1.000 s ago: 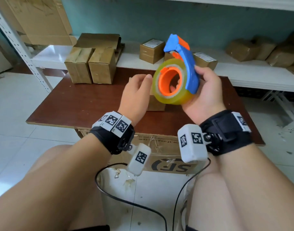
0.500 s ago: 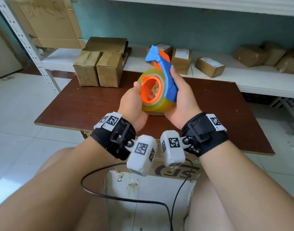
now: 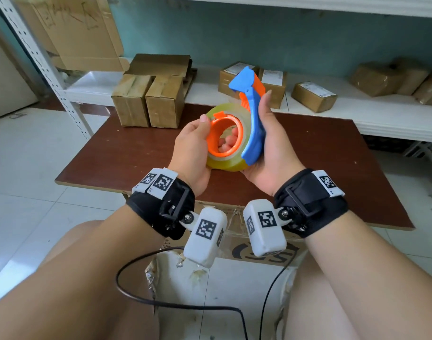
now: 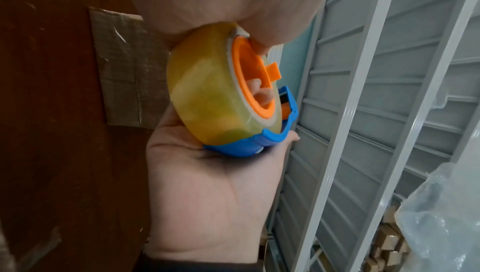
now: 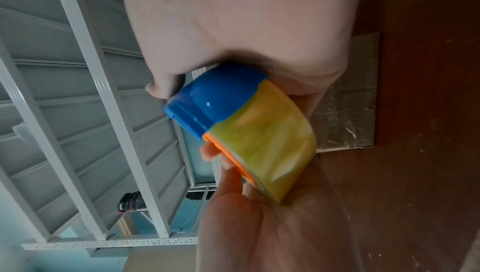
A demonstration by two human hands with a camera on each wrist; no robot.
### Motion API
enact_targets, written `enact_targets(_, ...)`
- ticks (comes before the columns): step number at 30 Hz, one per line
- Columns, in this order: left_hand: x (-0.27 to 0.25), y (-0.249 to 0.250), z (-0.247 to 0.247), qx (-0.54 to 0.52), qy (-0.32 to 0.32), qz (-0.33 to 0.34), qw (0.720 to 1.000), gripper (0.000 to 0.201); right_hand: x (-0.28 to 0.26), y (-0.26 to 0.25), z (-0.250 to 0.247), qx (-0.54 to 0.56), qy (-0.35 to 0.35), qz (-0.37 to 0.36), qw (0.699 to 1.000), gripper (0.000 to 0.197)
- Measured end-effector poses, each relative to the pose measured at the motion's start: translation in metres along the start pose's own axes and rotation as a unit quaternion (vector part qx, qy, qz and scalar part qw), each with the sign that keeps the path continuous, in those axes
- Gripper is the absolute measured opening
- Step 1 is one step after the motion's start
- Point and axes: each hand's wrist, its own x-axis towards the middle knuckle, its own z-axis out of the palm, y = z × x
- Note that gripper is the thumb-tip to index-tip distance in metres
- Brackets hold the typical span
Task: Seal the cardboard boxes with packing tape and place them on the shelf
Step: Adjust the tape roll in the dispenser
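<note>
Directly beneath both hands, a small taped box lies on the table.

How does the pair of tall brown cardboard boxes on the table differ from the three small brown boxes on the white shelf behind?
The pair of tall brown cardboard boxes stands at the far left edge of the dark wooden table; the small brown boxes lie on the white shelf. The tall pair is larger and upright, side by side; the small ones are low. The small ones carry white labels on top; the tall pair shows none. All are closed cardboard.
</note>
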Motion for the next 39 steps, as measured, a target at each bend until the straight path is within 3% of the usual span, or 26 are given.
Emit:
enact_targets(6, -0.006, 0.000, 0.004, 0.087, -0.021, 0.046, 0.995, 0.038, 0.001, 0.009, 0.000, -0.016, 0.059, -0.012, 0.998, 0.055)
enact_targets(10, -0.008, -0.005, 0.005, 0.139, -0.016, 0.093, 0.986, 0.032, -0.002, 0.003, -0.004, -0.015, 0.059, -0.004, 0.998, 0.038)
enact_targets(13, -0.012, -0.012, 0.006, 0.161, 0.001, 0.106, 0.981, 0.041, -0.005, 0.001, -0.006, -0.027, 0.061, 0.001, 0.998, 0.033)
enact_targets(18, -0.019, -0.032, 0.007, 0.228, 0.039, 0.159, 0.960, 0.037, -0.007, 0.010, -0.012, -0.026, 0.082, 0.002, 0.996, 0.037)
enact_targets(24, -0.025, -0.035, 0.003, 0.247, 0.050, 0.174, 0.952, 0.034, -0.009, 0.015, -0.015, -0.060, 0.084, 0.015, 0.995, 0.051)
enact_targets(33, -0.012, -0.035, 0.005, 0.278, -0.016, 0.074, 0.958, 0.053, -0.007, 0.008, -0.022, -0.099, 0.148, -0.010, 0.984, 0.061)
enact_targets(36, -0.009, -0.025, 0.003, 0.215, -0.039, -0.010, 0.976, 0.072, -0.014, -0.001, -0.025, -0.188, 0.181, -0.046, 0.964, 0.057)
enact_targets(39, -0.007, -0.007, 0.001, 0.121, -0.050, -0.042, 0.990, 0.080, -0.021, -0.004, -0.029, -0.285, 0.181, -0.118, 0.934, 0.056)
